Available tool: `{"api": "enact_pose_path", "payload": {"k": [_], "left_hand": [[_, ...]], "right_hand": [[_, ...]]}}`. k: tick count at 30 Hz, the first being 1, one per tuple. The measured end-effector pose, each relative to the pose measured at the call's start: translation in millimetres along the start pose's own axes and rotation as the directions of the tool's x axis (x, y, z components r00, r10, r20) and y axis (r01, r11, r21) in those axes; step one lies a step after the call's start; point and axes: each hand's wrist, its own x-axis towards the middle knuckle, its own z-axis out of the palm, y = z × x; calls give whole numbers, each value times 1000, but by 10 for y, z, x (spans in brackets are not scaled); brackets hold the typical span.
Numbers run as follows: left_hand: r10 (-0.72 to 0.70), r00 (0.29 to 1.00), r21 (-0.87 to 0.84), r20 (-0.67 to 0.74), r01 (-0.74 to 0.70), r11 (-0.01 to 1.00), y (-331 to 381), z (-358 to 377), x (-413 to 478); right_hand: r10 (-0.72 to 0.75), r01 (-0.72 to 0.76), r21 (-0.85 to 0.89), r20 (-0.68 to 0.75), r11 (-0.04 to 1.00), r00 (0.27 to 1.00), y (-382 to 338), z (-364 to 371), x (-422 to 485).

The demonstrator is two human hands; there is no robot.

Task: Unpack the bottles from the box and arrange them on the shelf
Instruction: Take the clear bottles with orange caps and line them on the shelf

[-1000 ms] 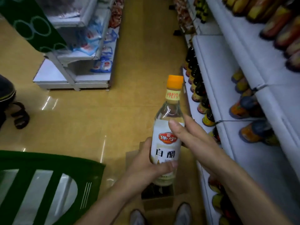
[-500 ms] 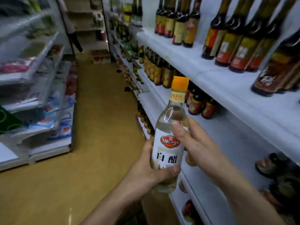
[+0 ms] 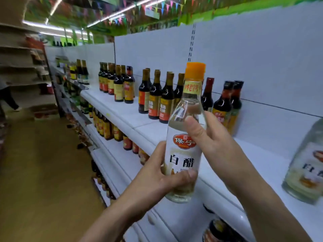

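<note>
A clear vinegar bottle [image 3: 183,154] with an orange cap and a white label stands upright in both my hands, in front of the white top shelf [image 3: 262,165]. My left hand [image 3: 157,179] grips its lower body. My right hand [image 3: 213,137] wraps the bottle's shoulder from the right. Another clear bottle of the same kind [image 3: 304,173] stands on the shelf at the far right. The box is out of view.
Dark sauce bottles [image 3: 157,98] stand in groups along the back of the top shelf, with more [image 3: 108,126] on the lower shelves. The yellow aisle floor [image 3: 35,172] runs on the left. A person's leg [image 3: 8,100] shows at the far left.
The view has swung up from the floor and box to the top shelf. Both hands have lifted the clear bottle to shelf height, keeping the same grip.
</note>
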Motion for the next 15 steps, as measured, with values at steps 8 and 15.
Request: {"api": "enact_pose_path", "payload": {"k": [8,15], "left_hand": [[62,982,-64,178,-52,997,64,781,467],[79,940,-103,333,-47,994,-3,1286,734]], "right_hand": [[5,-22,-86,-191,996,982,-14,-800,-203],[47,-105,-128,-390,986,920,25,-1195,-477]]}}
